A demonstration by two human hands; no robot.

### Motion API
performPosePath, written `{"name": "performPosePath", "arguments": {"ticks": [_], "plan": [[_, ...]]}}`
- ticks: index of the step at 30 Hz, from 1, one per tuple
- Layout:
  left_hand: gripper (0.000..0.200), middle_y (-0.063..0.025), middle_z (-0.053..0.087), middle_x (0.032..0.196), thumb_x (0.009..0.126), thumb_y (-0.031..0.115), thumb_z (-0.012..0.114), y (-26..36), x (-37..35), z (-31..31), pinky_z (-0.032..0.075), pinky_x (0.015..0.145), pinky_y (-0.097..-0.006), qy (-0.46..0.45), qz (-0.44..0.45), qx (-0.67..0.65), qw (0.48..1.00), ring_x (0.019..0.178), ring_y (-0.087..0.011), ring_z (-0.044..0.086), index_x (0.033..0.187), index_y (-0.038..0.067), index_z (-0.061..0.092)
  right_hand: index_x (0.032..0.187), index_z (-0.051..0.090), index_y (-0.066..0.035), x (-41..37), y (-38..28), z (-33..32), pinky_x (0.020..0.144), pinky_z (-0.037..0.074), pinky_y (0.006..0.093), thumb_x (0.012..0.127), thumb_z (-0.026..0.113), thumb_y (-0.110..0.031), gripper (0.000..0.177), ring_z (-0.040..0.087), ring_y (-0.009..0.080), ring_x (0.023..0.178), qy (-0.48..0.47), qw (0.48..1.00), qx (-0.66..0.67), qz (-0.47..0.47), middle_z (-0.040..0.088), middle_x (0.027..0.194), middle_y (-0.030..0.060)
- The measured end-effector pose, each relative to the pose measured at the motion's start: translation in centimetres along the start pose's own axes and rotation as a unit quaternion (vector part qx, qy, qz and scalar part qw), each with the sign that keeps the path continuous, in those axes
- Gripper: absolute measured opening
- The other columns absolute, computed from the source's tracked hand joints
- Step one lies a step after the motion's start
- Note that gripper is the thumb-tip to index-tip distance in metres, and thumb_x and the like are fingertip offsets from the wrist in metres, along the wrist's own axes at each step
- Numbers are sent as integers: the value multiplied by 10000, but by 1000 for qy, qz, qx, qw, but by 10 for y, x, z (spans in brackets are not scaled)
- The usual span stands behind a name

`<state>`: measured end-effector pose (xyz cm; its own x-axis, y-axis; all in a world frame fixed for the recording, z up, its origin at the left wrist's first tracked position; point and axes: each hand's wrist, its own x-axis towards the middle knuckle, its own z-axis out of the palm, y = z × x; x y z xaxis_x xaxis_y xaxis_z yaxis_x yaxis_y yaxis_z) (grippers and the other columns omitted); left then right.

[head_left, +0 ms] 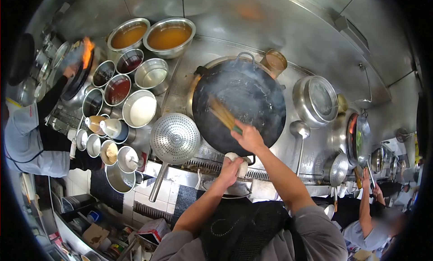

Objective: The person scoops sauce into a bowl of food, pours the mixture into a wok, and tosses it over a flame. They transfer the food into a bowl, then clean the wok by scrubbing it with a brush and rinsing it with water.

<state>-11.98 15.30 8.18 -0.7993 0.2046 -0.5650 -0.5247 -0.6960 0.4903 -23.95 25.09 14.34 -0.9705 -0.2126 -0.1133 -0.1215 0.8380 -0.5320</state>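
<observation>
A large black wok [266, 112] sits on the burner in front of me, steaming, with water splashing inside it. My right hand [249, 138] is closed round the green-banded end of a bamboo wok brush [222, 113]; its bristle end reaches into the wok's left half and looks blurred. At the wok's near rim, my left hand [229, 170] grips a folded pale cloth [242, 169] against the near loop handle. That handle is partly hidden by the cloth. A perforated strainer ladle [175, 138] lies just left of the wok, its handle pointing toward me.
Metal pots of sauces, including a white one [140, 108], crowd the left, below two bowls of amber liquid [169, 37]. Right of the wok are a ladle [300, 129] and a steel pot [300, 98]. Co-workers stand at both sides; flame [88, 52] rises far left.
</observation>
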Motion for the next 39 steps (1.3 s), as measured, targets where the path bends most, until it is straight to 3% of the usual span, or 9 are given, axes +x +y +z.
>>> {"name": "performPosePath", "arguments": {"ticks": [6, 9, 15, 19, 21, 25, 31, 36, 39], "plan": [[134, -94, 649, 944, 867, 27, 582, -6, -6, -2, 554, 717, -360, 40, 47, -48, 997, 851, -209, 656, 998, -2, 598, 1405, 420, -274, -53, 63, -102, 733, 550, 482, 871, 648, -372, 589, 676, 386, 856, -156, 928, -333, 58, 623, 1056, 213], [223, -108, 653, 950, 840, 86, 621, -4, 0, -14, 552, 721, -377, -1, -80, -69, 994, 851, -226, 662, 1031, -28, 604, 1369, 466, -292, 17, 93, -94, 718, 542, 512, 848, 657, -366, 560, 661, 414, 847, 53, 961, -270, 24, 645, 948, 226], [173, -103, 658, 943, 873, 77, 610, 8, -1, -14, 544, 729, -362, -20, -75, -48, 996, 850, -216, 661, 1016, -21, 614, 1361, 521, -55, 63, 8, 21, 942, 487, 416, 848, 663, -376, 622, 621, 394, 1083, 58, 990, 117, 50, 622, 1154, 288], [211, -92, 648, 1010, 924, 110, 599, 11, -12, -6, 541, 734, -372, -19, -42, -45, 998, 895, -208, 652, 1104, 1, 587, 1355, 518, -29, 19, -12, 26, 884, 497, 413, 847, 664, -371, 629, 637, 394, 1027, -26, 976, 211, 43, 643, 1085, 293], [278, -76, 629, 1087, 964, 169, 584, 15, -26, 3, 542, 734, -391, -1, -32, -33, 999, 947, -200, 639, 1208, 44, 540, 1345, 537, -61, -9, 11, 5, 850, 500, 436, 841, 667, -368, 604, 638, 409, 987, -80, 977, 159, -119, 643, 1054, 300], [310, -61, 617, 1123, 978, 211, 577, 10, -34, -1, 544, 744, -421, -10, -19, -29, 999, 983, -197, 627, 1254, 86, 513, 1336, 555, -121, -66, 29, -108, 772, 516, 445, 840, 649, -364, 560, 651, 393, 851, -239, 961, -92, -107, 671, 934, 251], [290, -84, 617, 1089, 937, 107, 590, 4, -5, -4, 543, 778, -351, 23, 3, 0, 1000, 953, -194, 628, 1206, 30, 512, 1357, 562, -147, -41, 15, -124, 452, 447, 283, 889, 643, -344, 514, 536, 105, 444, -382, 919, 95, 12, 640, 691, 68], [240, -83, 607, 1040, 915, 19, 533, -19, 9, -11, 533, 763, -338, 14, 102, 64, 993, 922, -180, 626, 1151, -13, 500, 1470, 372, -113, 75, -71, 16, 355, 377, 290, 925, 635, -297, 633, 502, 130, 443, -68, 811, 554, 174, 544, 709, 63], [349, -71, 575, 915, 905, 87, 603, -34, 22, -21, 400, 499, -244, 64, 142, 48, 987, 685, -85, 534, 1157, -45, 401, 1387, 435, -123, 91, -117, 39, 346, 372, 295, 925, 633, -291, 530, 514, 155, 454, 25, 754, 621, 214, 557, 808, 86]]}}
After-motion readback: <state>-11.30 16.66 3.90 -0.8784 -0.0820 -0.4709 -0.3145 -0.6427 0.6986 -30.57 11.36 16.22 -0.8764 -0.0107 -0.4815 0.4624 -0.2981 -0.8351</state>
